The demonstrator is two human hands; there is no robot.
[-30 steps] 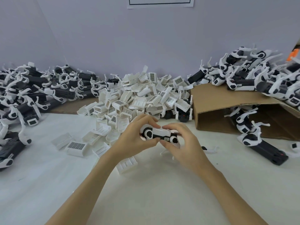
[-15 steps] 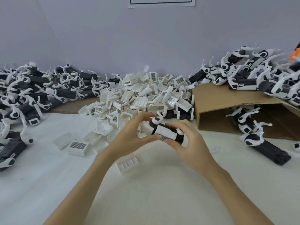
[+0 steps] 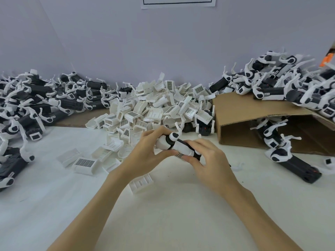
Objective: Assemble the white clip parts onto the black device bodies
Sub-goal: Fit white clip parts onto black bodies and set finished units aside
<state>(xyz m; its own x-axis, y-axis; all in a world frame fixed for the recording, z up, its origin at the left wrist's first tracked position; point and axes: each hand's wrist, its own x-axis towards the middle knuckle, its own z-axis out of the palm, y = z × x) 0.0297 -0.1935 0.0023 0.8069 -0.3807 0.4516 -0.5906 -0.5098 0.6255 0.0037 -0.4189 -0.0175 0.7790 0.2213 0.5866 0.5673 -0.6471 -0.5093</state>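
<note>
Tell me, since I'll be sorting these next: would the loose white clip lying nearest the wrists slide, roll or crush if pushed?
The white clip looks like a thin-walled open tray lying flat on the table, so it would probably slide, not roll. It seems light and hollow. Its thin ribs suggest that a hard squeeze might flex or crack it.

Assembly workshop; heaped device bodies [image 3: 41, 98]; clip pile [image 3: 159, 109]

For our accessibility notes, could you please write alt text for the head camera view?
Two bare hands, the left hand and right hand, grip one black-and-white device above a white table. Behind lies a heap of loose white clip parts, with piles of devices at both sides and a tipped cardboard box on the right.
</note>
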